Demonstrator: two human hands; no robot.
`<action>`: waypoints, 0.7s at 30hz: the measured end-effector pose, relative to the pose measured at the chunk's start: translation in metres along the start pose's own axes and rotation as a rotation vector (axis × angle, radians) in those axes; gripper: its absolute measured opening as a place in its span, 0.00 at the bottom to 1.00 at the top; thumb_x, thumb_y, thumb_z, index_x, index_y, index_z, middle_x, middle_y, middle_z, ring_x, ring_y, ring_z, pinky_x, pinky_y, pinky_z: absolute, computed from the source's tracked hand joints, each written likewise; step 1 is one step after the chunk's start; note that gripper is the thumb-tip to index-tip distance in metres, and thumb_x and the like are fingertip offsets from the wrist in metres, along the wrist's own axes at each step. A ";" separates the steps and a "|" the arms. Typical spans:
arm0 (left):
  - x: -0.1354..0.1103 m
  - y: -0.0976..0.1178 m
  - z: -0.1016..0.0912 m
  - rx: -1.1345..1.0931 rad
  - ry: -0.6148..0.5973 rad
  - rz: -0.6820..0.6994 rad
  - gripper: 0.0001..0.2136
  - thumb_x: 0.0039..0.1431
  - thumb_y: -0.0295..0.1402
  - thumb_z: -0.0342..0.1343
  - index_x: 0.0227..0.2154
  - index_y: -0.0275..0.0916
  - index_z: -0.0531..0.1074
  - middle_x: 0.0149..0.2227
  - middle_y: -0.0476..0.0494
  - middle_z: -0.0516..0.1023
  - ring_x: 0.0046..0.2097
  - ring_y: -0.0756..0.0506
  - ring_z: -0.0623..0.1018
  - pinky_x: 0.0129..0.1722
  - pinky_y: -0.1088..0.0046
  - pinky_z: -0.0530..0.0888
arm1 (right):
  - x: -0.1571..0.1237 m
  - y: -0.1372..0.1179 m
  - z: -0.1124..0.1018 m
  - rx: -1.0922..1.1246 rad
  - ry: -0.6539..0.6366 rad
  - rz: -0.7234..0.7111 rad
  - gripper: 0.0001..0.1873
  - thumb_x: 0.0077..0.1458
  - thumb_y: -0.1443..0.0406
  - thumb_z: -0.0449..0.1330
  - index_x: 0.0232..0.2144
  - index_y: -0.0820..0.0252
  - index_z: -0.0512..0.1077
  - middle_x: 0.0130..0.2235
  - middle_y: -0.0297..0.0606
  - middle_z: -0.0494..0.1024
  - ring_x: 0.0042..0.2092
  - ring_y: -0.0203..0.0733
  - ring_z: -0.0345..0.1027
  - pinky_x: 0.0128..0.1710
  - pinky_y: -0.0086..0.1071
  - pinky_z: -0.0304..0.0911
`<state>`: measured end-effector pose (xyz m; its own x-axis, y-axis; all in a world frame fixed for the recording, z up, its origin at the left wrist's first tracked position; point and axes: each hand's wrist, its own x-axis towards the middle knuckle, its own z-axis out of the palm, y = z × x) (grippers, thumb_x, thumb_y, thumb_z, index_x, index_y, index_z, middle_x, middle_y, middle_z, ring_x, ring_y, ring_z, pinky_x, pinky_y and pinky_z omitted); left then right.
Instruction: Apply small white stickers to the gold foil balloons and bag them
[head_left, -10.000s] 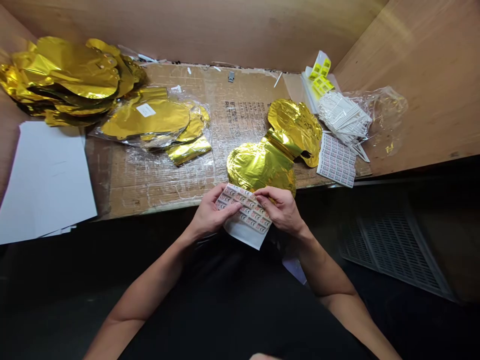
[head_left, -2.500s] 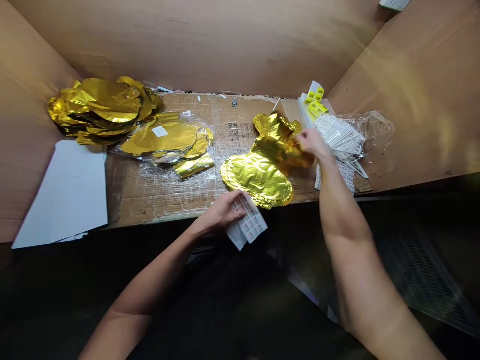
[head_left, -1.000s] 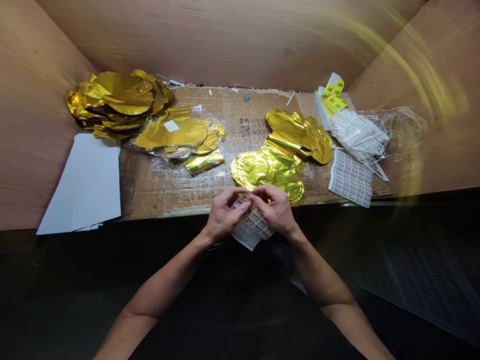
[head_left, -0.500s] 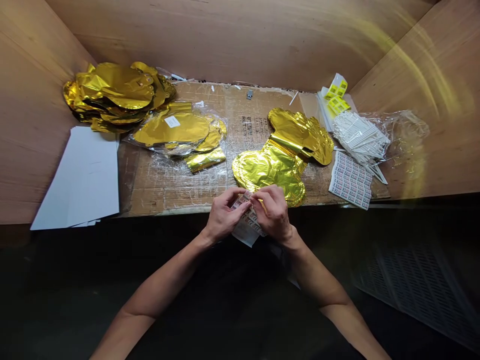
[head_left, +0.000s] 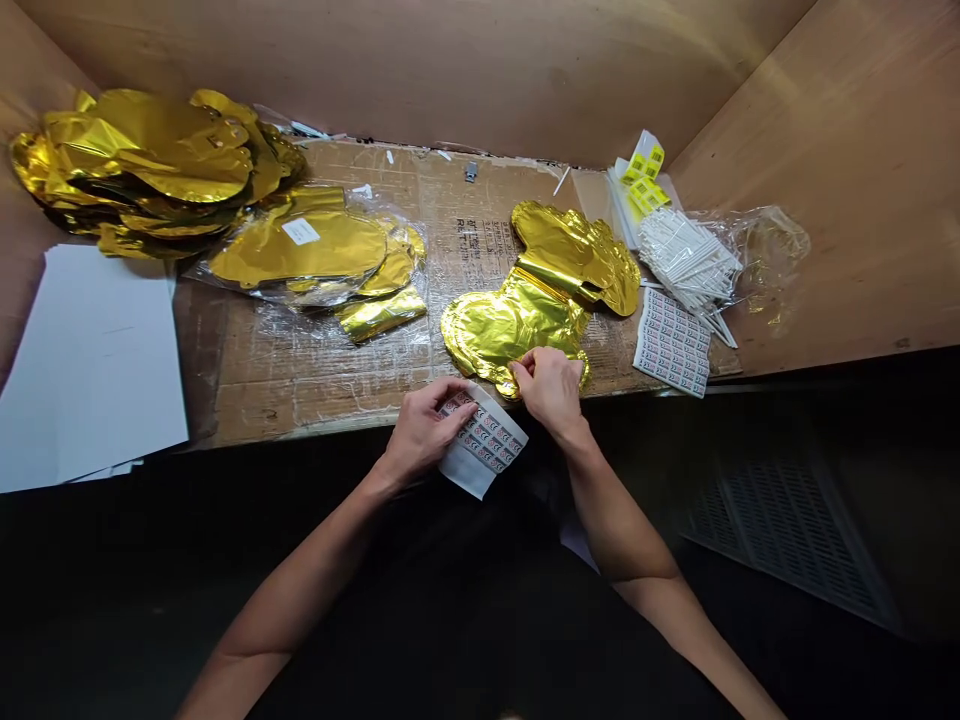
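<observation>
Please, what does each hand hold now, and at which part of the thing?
The left hand holds the sheet of printed labels by its left edge. The right hand seems to pinch the lower edge of the gold foil balloon.

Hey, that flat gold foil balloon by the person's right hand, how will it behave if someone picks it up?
The flat gold foil balloon looks very light for its size and floppy, judging by its creased, folded neck. Its glossy skin may slide easily on the brown cardboard sheet. Lying flat, it probably won't roll.

Plywood back wall [head_left: 405,70], plywood side wall [head_left: 847,180], cardboard-covered workbench [head_left: 247,405], dark slotted grate [head_left: 780,530], warm light on wood
</observation>
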<state>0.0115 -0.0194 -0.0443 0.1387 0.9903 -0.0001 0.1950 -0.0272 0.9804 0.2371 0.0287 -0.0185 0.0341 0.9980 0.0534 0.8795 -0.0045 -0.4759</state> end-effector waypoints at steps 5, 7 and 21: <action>0.001 -0.001 -0.010 -0.087 0.019 -0.052 0.11 0.60 0.38 0.68 0.42 0.40 0.81 0.35 0.47 0.83 0.36 0.45 0.82 0.37 0.70 0.78 | -0.005 0.006 0.003 -0.153 0.185 -0.125 0.16 0.68 0.51 0.61 0.41 0.57 0.72 0.41 0.46 0.79 0.44 0.52 0.67 0.48 0.42 0.54; 0.003 -0.002 -0.014 -0.163 0.022 -0.079 0.12 0.59 0.39 0.69 0.42 0.39 0.80 0.35 0.46 0.84 0.36 0.45 0.82 0.37 0.70 0.79 | -0.002 0.012 0.001 -0.186 0.139 -0.162 0.19 0.68 0.47 0.61 0.42 0.57 0.73 0.42 0.46 0.79 0.45 0.52 0.66 0.47 0.42 0.53; 0.001 0.002 -0.028 -0.323 -0.089 -0.160 0.13 0.58 0.41 0.72 0.40 0.38 0.81 0.37 0.43 0.84 0.36 0.44 0.83 0.36 0.70 0.82 | 0.056 0.030 -0.041 0.228 -0.513 -0.203 0.25 0.66 0.52 0.56 0.21 0.58 0.63 0.22 0.29 0.59 0.27 0.34 0.51 0.30 0.32 0.47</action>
<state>-0.0152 -0.0141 -0.0364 0.2183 0.9623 -0.1621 -0.0935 0.1860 0.9781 0.2850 0.0815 0.0058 -0.4075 0.8810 -0.2406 0.7182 0.1465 -0.6802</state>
